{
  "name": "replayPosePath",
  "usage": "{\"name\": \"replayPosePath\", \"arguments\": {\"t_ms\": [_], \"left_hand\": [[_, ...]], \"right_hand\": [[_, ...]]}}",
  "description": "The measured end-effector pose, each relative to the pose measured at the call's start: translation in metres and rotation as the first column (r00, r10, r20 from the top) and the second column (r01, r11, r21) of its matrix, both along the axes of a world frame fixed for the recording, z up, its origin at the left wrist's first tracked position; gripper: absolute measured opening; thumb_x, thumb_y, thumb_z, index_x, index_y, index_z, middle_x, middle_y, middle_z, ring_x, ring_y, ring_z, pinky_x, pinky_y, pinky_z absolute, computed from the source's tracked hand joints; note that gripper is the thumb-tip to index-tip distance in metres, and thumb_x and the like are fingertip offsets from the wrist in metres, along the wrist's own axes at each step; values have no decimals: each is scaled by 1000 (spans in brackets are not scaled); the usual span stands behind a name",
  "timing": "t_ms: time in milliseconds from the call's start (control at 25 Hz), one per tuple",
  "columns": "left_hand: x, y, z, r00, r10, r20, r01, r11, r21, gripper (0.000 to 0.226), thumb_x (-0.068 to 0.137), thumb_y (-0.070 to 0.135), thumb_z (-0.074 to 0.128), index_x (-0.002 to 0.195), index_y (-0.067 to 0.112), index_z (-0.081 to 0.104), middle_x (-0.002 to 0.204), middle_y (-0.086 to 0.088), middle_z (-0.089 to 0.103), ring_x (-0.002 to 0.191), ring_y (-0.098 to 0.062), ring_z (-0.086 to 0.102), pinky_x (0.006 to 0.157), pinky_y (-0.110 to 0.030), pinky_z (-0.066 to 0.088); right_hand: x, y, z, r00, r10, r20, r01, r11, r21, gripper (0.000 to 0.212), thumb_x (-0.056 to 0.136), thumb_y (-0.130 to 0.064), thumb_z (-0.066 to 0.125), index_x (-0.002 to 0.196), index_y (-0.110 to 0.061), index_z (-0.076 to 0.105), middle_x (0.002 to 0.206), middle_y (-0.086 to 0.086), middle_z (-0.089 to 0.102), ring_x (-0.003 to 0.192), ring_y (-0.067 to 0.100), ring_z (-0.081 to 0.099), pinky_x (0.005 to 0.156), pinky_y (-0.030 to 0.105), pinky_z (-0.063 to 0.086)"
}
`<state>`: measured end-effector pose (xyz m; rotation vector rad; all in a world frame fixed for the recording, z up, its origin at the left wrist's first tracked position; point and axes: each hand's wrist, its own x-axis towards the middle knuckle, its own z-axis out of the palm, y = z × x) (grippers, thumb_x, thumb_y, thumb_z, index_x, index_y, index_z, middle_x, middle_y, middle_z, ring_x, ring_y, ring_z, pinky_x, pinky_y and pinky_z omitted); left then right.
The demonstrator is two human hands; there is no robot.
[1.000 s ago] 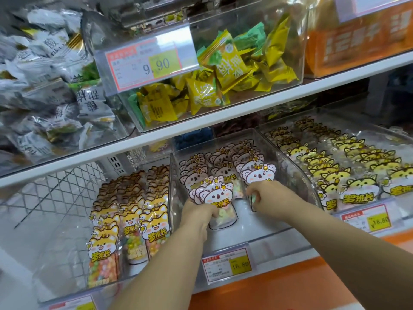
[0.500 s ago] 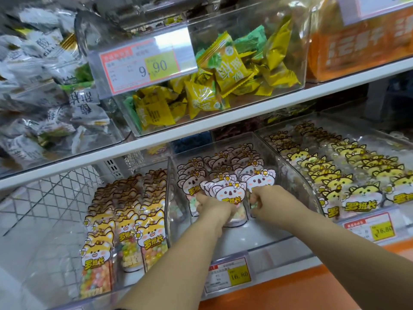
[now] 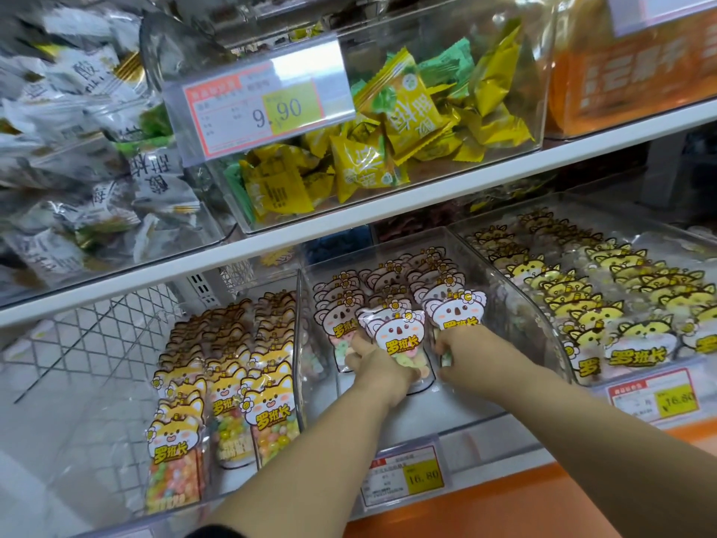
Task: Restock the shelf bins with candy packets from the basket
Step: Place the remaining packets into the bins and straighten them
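Both hands are inside the clear middle bin point(image 3: 520, 304) on the lower shelf, which holds rows of koala-shaped candy packets. My left hand point(image 3: 378, 368) grips the front packets of the middle row point(image 3: 399, 335) at their lower part. My right hand point(image 3: 471, 353) grips the bottom of the front packet of the right row point(image 3: 456, 312). The left row of koala packets point(image 3: 337, 320) stands beside my left hand. The basket is not in view.
Fox-shaped packets point(image 3: 267, 405) fill the bin to the left, and yellow cat-shaped packets point(image 3: 640, 335) the bin to the right. The upper shelf point(image 3: 426, 196) carries a bin of yellow and green candies point(image 3: 392, 149). Price tags point(image 3: 403, 477) line the front edge.
Both hands have pushed the front koala packets further back in the bin, closing them up against the rows behind. The view has shifted slightly.
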<state>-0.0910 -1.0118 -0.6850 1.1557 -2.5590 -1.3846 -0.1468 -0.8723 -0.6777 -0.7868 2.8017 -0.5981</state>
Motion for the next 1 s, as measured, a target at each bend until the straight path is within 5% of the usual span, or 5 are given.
{"name": "replayPosePath", "arguments": {"t_ms": [280,440,640,800,1000], "left_hand": [[-9,-3,-2,1000,-23,-3,23,1000,1,103,84,20,80,149,13,0,148,-15,37,130,-30,46,100,-31,39],[-13,4,3,999,37,-2,-37,999,29,97,87,12,75,149,11,0,147,-17,38,127,-30,49,87,-28,40],[-8,-1,-8,998,-64,-9,64,998,18,94,94,16,67,152,12,-6,153,-13,34,134,-31,43,106,-34,36],[-10,2,-3,999,-33,5,32,997,73,104,90,19,74,153,11,-8,152,-14,35,132,-31,45,92,-29,36],[-9,-2,-4,999,-40,23,39,999,38,115,82,28,82,156,9,-4,153,-13,30,132,-31,45,99,-32,40]], "right_hand": [[9,-1,11,980,-18,-196,46,989,140,11,87,-16,52,91,-27,55,91,-1,57,83,26,56,70,28,41],[6,1,11,987,-27,-159,51,987,151,15,87,-18,55,97,-24,63,96,0,61,92,27,63,70,30,44],[3,2,5,990,-16,-137,37,987,155,17,85,-18,52,95,-24,64,98,1,63,79,27,54,69,31,46],[4,3,5,991,-4,-136,27,985,169,10,86,-19,52,89,-23,60,94,1,62,78,27,54,68,30,45],[7,8,10,991,4,-134,20,984,178,13,88,-21,54,96,-21,64,96,3,63,90,29,64,72,33,51]]}}
